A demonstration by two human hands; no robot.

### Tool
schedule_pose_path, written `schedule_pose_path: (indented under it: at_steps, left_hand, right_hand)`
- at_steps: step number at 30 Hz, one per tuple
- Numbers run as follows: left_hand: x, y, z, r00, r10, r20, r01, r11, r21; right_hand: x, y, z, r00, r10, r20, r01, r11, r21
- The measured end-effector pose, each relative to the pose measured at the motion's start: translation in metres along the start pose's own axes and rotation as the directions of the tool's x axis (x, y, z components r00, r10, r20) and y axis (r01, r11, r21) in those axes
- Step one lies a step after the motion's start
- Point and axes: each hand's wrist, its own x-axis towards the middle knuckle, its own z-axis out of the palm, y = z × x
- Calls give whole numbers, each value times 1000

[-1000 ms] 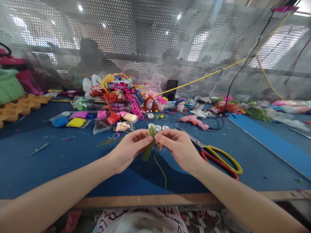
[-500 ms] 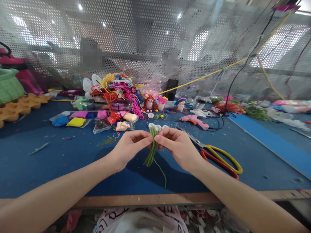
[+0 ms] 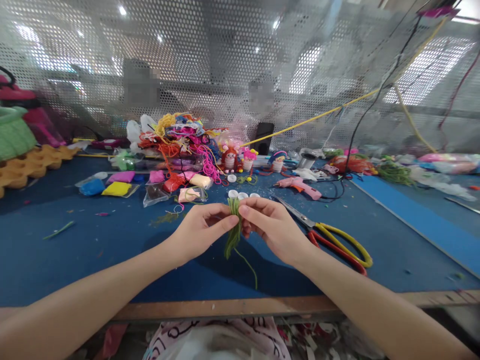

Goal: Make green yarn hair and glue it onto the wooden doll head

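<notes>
Between my two hands hangs a bundle of green yarn [image 3: 233,239], gathered near its top, with one loose strand trailing down to the right. My left hand [image 3: 204,227] pinches it from the left with thumb and fingers. From the right, my right hand [image 3: 272,225] pinches the same bundle near the top. Just beyond the fingertips sit small white caps [image 3: 243,195], partly hidden by the yarn and hand. Scissors [image 3: 326,232] with one yellow and one red handle lie by my right wrist, blades pointing away to the left.
A pink glue gun [image 3: 300,187] lies behind the scissors. Small yarn dolls [image 3: 248,161] stand at the back, beside a heap of coloured yarn [image 3: 180,132]. Bags of coloured clay [image 3: 117,188] lie at left. A black cable [image 3: 348,150] hangs down at right.
The top of the yarn bundle now looks wider and flatter between my fingers. My hands stay in nearly the same place, both still pinching it.
</notes>
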Motion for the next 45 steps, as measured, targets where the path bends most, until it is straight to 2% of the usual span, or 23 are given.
schedule_pose_path:
  at_steps: [4, 12, 18, 21, 24, 26, 29, 32, 34, 36, 38, 40, 41, 42, 43, 44, 45]
  left_hand:
    - [0, 1, 1, 999, -31, 45, 33, 998, -44]
    - [-1, 1, 2, 999, -47, 14, 46, 998, 43]
    - [-1, 1, 1, 998, -55, 27, 54, 997, 64]
    - [0, 0, 1, 999, -43, 26, 41, 996, 74]
    - [1, -1, 1, 996, -79, 36, 76, 995, 70]
    - [0, 1, 2, 991, -115, 63, 117, 993, -20]
    - [-2, 5, 3, 967, -175, 184, 216, 948, -235]
    - [-1, 5, 1, 934, -242, 263, 322, 888, -327]
    - [2, 1, -3, 931, -289, 224, 351, 879, -323]
    - [7, -5, -8, 932, -332, 148, 360, 900, -247]
    - [11, -10, -12, 943, -332, -25, 327, 938, -116]
    - [13, -13, -16, 930, -211, -300, 236, 970, 49]
    - [13, -13, -17, 900, -111, -421, 181, 975, 131]
    - [12, -12, -18, 873, -29, -487, 136, 973, 186]
    - [10, -10, -17, 872, -6, -489, 115, 974, 193]
    - [8, -8, -16, 900, -57, -433, 131, 981, 145]
    - [6, -5, -14, 932, -175, -318, 199, 979, 42]
  right_hand:
    - [-1, 2, -1, 1000, 6, 23, -5, 999, -32]
    - [-1, 0, -1, 997, -62, 38, 68, 980, -188]
    - [-1, 0, -2, 998, -54, 28, 59, 980, -188]
    - [-1, 0, -1, 998, -40, 55, 49, 983, -174]
    - [-2, -3, 0, 996, -50, 79, 66, 976, -208]
    - [-3, -6, -1, 995, -59, 74, 76, 967, -245]
    - [-2, -9, -3, 996, -69, 48, 80, 958, -274]
    - [0, -9, -4, 994, -106, -18, 97, 957, -273]
    - [2, -8, -4, 992, -115, -59, 98, 967, -234]
    - [3, -7, -5, 989, -111, -94, 94, 981, -173]
    - [5, -6, -6, 985, -114, -132, 97, 987, -128]
    - [6, -6, -7, 976, -137, -169, 114, 984, -135]
    - [6, -6, -8, 970, -154, -186, 123, 978, -167]
    - [6, -6, -9, 964, -175, -201, 131, 967, -218]
    - [5, -6, -9, 957, -205, -207, 140, 947, -288]
    - [4, -6, -9, 948, -245, -201, 159, 916, -368]
    - [3, -6, -8, 937, -299, -178, 191, 870, -455]
